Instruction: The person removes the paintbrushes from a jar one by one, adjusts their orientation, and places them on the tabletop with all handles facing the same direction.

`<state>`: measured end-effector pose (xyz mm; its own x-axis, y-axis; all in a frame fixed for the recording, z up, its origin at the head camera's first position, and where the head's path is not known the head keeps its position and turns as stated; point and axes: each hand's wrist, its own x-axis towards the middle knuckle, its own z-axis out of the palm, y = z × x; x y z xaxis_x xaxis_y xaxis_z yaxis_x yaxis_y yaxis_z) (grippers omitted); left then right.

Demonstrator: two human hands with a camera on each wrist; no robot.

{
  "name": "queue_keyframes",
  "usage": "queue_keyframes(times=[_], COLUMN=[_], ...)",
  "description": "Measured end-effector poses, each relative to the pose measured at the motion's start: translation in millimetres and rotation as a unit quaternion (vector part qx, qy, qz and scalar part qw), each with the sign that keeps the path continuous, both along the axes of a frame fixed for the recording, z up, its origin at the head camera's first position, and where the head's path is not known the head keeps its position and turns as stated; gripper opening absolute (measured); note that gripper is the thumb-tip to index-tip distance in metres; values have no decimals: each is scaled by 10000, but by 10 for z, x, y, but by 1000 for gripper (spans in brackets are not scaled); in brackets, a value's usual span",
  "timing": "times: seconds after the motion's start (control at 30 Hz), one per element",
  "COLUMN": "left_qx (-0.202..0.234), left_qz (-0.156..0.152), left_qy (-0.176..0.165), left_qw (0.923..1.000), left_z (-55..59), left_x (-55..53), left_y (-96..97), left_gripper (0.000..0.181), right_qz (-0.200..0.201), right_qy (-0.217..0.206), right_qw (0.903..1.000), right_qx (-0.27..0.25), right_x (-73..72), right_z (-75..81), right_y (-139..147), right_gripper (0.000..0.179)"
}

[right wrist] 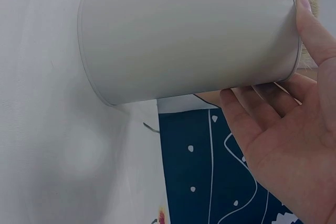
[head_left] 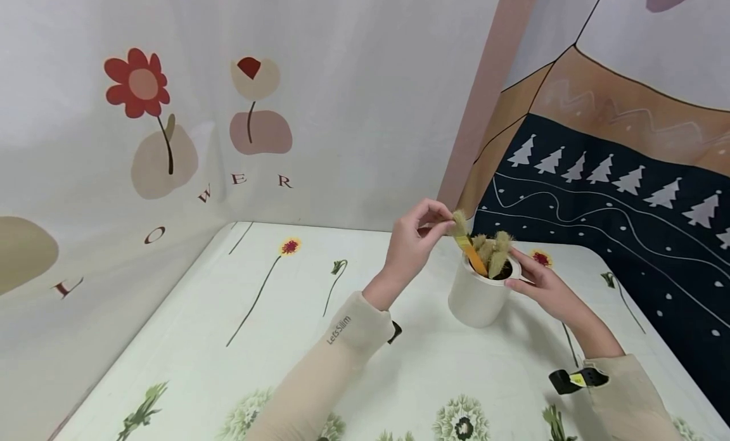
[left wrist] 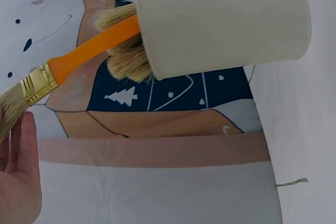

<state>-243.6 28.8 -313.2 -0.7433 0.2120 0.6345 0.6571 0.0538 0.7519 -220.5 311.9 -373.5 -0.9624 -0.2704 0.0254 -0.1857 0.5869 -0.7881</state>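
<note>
A paintbrush with an orange handle and a gold-coloured metal band leans out of a white cylindrical container, bristles up and handle end inside. My left hand pinches its pale bristles between thumb and fingers; the left wrist view shows the metal band just past the fingertips. My right hand grips the container's rim at the right, thumb on the near side and fingers behind, as the right wrist view shows. More bristle heads stick up from the container, their handles hidden inside.
The container stands on a white table cover printed with flowers. Behind the table hangs a pale curtain with flower prints; at the right is a dark cloth with white trees. Black straps circle the wrists.
</note>
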Motion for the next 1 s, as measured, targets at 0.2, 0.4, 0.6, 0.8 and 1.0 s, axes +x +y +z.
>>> queue_keyframes(times=[0.2,0.4,0.6,0.8,1.0], left_qx=[526,772,797,668,519], left_qz=[117,229,397,596,804], left_qy=[68,115,52,-134,-373], left_qw=[9985,9967,9960,9959,9947], left_z=[95,109,66,-16,-82], left_x=[-26,-69,-103,-125,-127], left_y=[-154,-327,-513,-692,-841], left_gripper=[14,16,18,21,22], right_qz=[2,10,49,46,70], right_qy=[25,23,64,44,50], right_qw=[10000,10000,10000,10000,10000], right_qx=[31,25,41,44,-8], right_x=[2,6,11,17,14], right_z=[2,-2,-3,6,4], right_y=[0,1,1,3,-1], right_gripper=[78,78,78,78,78])
